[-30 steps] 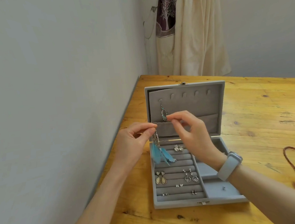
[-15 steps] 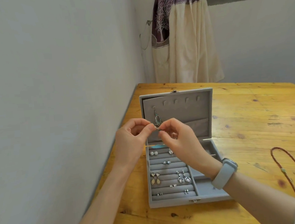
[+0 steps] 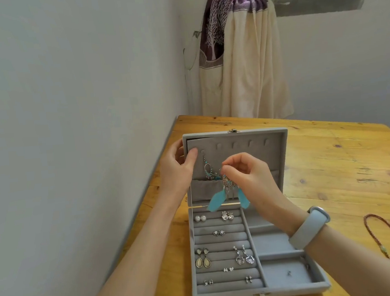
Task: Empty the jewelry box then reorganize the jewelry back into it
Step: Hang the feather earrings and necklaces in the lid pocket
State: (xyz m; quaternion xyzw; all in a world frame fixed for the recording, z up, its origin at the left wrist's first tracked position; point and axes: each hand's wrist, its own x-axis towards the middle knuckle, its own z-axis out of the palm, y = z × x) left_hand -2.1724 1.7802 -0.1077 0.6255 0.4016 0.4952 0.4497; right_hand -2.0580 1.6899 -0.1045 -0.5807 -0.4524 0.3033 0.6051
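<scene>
Since half a second ago the left hand (image 3: 179, 168) has left the earring and moved to the upper left corner of the raised lid (image 3: 236, 149), where thumb and fingers grip its edge. Further right, one feather earring (image 3: 209, 171) hangs on the lid's lining, seemingly from a hook, though that spot is small. Beside it the right hand (image 3: 251, 178) pinches a second feather earring (image 3: 228, 187), whose blue feathers dangle over the back of the jewelry box (image 3: 296, 287). Below, pairs of studs and drops sit in the grey ring rolls (image 3: 222, 251). Right again, a beaded necklace (image 3: 385, 232) lies on the wooden table (image 3: 331, 159). Plain walls meet behind, with a curtain (image 3: 241, 73) in the corner.
</scene>
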